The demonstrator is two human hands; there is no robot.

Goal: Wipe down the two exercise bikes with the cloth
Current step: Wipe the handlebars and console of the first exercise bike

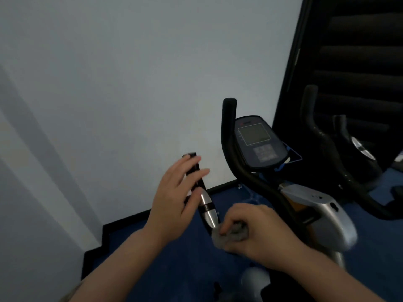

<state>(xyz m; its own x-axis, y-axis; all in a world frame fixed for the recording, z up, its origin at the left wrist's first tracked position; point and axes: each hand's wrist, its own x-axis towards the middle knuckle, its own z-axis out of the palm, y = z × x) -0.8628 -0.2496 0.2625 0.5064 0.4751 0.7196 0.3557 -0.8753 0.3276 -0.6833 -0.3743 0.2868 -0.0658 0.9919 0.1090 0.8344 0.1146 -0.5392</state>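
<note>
Close-up over the near exercise bike (322, 216), shot dim and a bit blurry. Left hand (174, 197) up by the left handlebar grip (197, 182), fingers mostly straight and fanned out, laid along the black grip, thumb touching the silver sensor sleeve (208, 209) just below. Looks more like resting or bracing than a real squeeze, though hard to tell how much of the palm side actually touches.

Right hand (255, 229) lower and just right of the left, fingers curled tight round a bunched-up grey cloth (229, 235), knuckles up. Cloth pressed against the bar right under the lower tip of that silver sleeve, so basically between the two hands.

Beyond the right hand: black curved handlebar (231, 149) rising up, and the console (257, 141) with its grey screen and button pad, tilted back toward the camera. Silver body shroud off to the right of the right wrist.

Further right, well apart from both hands, second bike (340, 147) mostly dark, just black bars and a shiny round bit. Blue carpet (174, 258) under both forearms, pale wall (130, 83) behind the left hand with black skirting along the bottom
</note>
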